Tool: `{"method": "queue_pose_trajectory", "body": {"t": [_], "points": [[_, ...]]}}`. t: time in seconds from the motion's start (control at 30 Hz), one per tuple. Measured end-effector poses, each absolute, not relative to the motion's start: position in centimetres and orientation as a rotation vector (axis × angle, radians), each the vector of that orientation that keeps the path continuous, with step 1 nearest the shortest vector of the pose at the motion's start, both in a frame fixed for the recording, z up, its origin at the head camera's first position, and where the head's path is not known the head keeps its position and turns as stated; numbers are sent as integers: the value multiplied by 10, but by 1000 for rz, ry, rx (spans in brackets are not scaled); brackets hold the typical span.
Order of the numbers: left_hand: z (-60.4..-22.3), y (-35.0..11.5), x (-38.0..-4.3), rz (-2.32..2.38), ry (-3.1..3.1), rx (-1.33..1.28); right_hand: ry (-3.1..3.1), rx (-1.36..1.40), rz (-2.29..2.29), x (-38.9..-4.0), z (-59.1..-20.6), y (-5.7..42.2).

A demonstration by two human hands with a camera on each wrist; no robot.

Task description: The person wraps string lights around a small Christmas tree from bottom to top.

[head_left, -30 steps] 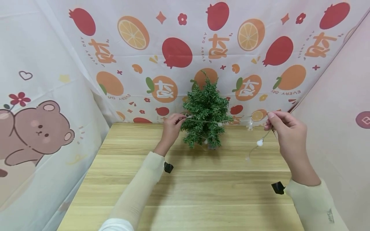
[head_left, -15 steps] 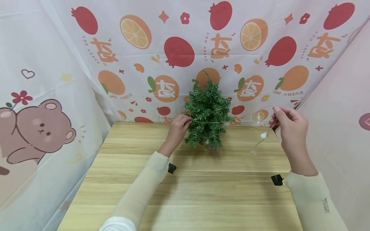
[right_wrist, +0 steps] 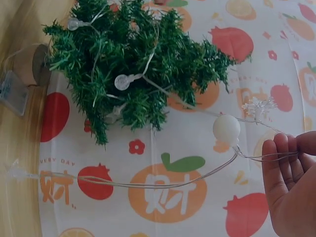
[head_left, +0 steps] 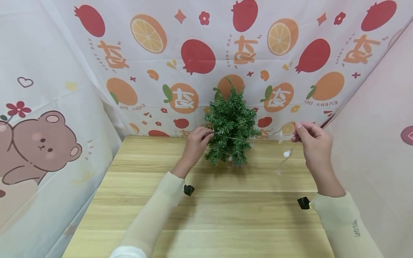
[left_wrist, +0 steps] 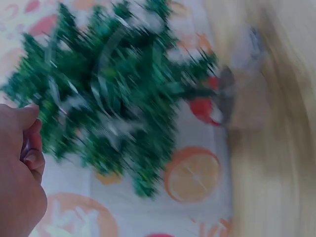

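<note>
A small green artificial tree (head_left: 230, 122) stands at the back of the table, with string lights (right_wrist: 127, 81) around its branches. At the tree's left side, my left hand (head_left: 197, 142) pinches the light wire between thumb and fingertips. My right hand (head_left: 315, 147), out to the right, pinches the same string. The wire runs from it to the tree, past a clear spiky ornament (right_wrist: 259, 107). From the right fingers hangs the loose end, with a round white bulb (right_wrist: 226, 130) and a clear star-shaped tip (right_wrist: 17, 170). The left wrist view is blurred.
The wooden table (head_left: 245, 211) ends at a fruit-print cloth (head_left: 196, 57) right behind the tree. A clear battery box (right_wrist: 14, 94) lies by the tree's wooden base (right_wrist: 30, 64). Another cloth with a bear (head_left: 48, 147) hangs on the left, and a pale one (head_left: 380, 143) on the right.
My right hand rises slightly, then comes back left toward the tree, and the wire now hangs slacker. My left hand has shifted slightly right, close against the branches.
</note>
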State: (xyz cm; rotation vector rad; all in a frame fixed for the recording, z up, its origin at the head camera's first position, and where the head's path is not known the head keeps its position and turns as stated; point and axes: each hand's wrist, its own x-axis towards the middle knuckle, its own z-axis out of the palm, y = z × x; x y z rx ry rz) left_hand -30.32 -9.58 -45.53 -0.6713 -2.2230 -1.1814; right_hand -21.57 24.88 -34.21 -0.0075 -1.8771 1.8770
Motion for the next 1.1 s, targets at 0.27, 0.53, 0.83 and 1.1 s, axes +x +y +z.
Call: {"method": "queue_pose_trajectory", "body": {"t": [0.27,0.53,0.83,1.1], "points": [[-407,-46,-268,-1429,-2101,-885,-1998,52,1789,-211,-348,228],[-370,6,-261,-1580,-2128,-1082,-2237,126,1536,-203,-355,206],[-361,21,-272,-1528,-2138,-1171,-2305,171,1433,-200,-356,197],[-361,25,-280,-1455,-2071,-1306,-2287,216,1416,-200,-355,196]]}}
